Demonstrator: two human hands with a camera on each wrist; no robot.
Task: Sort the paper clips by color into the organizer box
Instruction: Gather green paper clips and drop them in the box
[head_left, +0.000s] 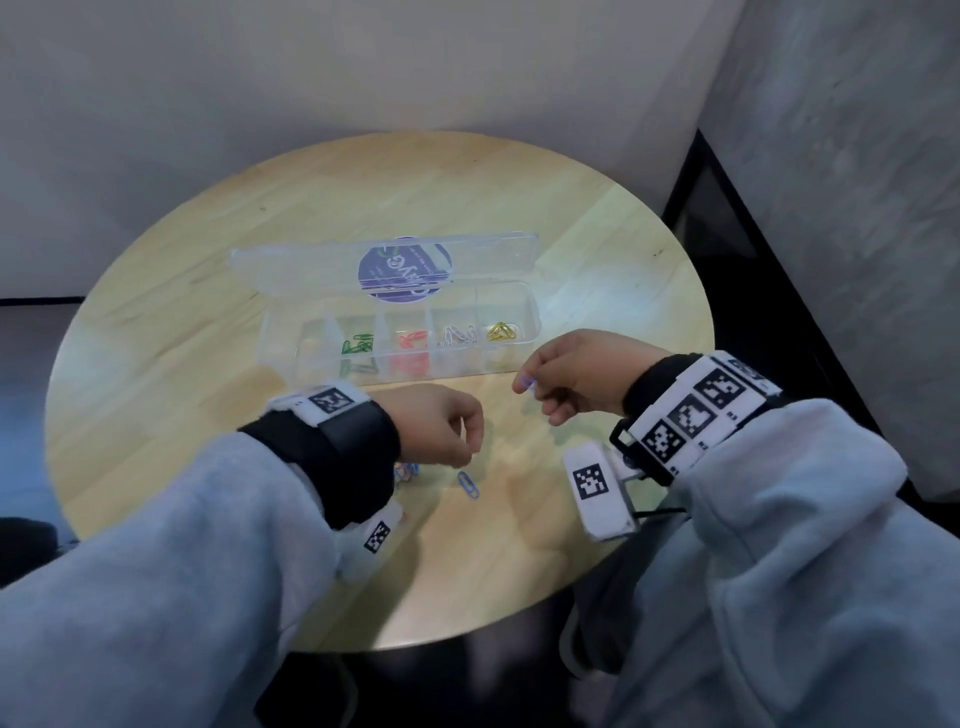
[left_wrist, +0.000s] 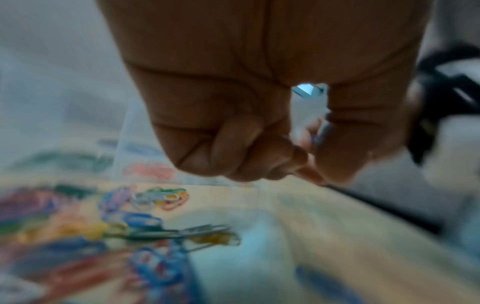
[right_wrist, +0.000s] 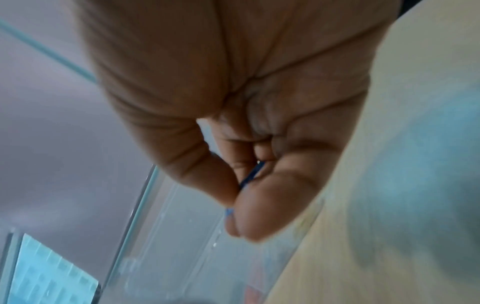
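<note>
The clear organizer box (head_left: 527, 306) stands open at mid-table, with green (head_left: 357, 345), red (head_left: 412, 339), silver (head_left: 460, 335) and yellow (head_left: 502, 331) clips in separate compartments. My right hand (head_left: 522, 387) hovers just in front of its right end and pinches a blue paper clip (head_left: 526, 383) between thumb and forefinger; the same blue clip (right_wrist: 250, 176) shows in the right wrist view. My left hand (head_left: 465, 457) is curled into a loose fist above the mixed clip pile (head_left: 407, 471), with no clip showing in it. That pile (left_wrist: 145, 226) is blurred in the left wrist view.
One loose blue clip (head_left: 468, 484) lies on the round wooden table (head_left: 208, 395) just right of the pile. The box's lid (head_left: 322, 265) is folded back toward the wall. Grey walls close in behind, and the table's right edge meets a dark gap.
</note>
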